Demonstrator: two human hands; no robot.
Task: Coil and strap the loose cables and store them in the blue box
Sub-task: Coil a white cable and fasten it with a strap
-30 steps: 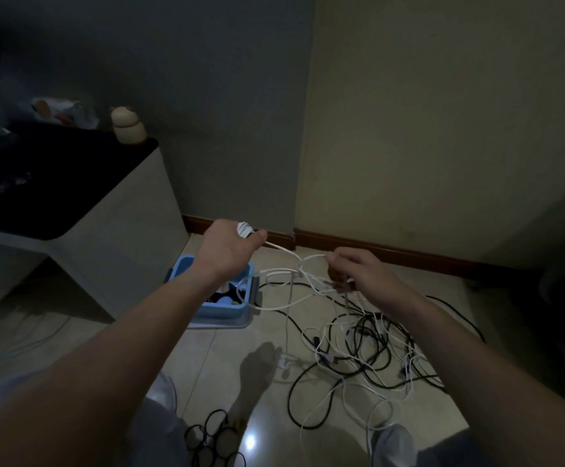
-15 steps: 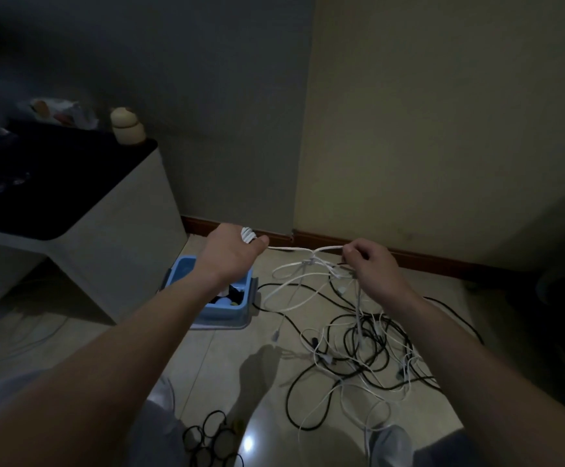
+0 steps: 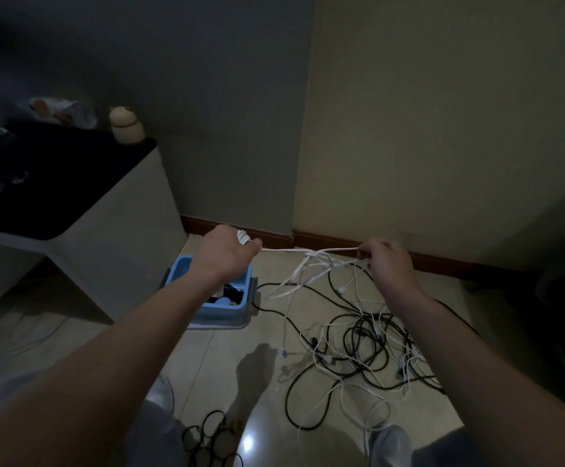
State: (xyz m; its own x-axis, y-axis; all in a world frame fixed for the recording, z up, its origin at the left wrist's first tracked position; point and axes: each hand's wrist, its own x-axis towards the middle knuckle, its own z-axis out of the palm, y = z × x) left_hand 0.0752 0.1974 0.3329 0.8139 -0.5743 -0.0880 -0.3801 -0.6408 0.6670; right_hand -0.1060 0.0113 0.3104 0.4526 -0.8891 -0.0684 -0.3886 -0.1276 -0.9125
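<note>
Hands hold one white cable up over the floor. The left hand is curled tight, with a few white loops of it wound round the fingers. The right hand pinches the same cable a little way along, so the bit between the two hands is pulled straight. More white cable hangs down in a knotty bunch between the hands and runs into the big messy pile of black and white cables on the floor. The blue box sits on the floor just under the left arm, beside a white cabinet, and some dark things are already inside it. I think the step now is coiling this one cable. Next, the right hand may need to bring its bit over to the left hand for another loop, then slide along for more. The knotty bunch looks tricky and may have to be picked apart first. I can see no strap on the cable yet.
</note>
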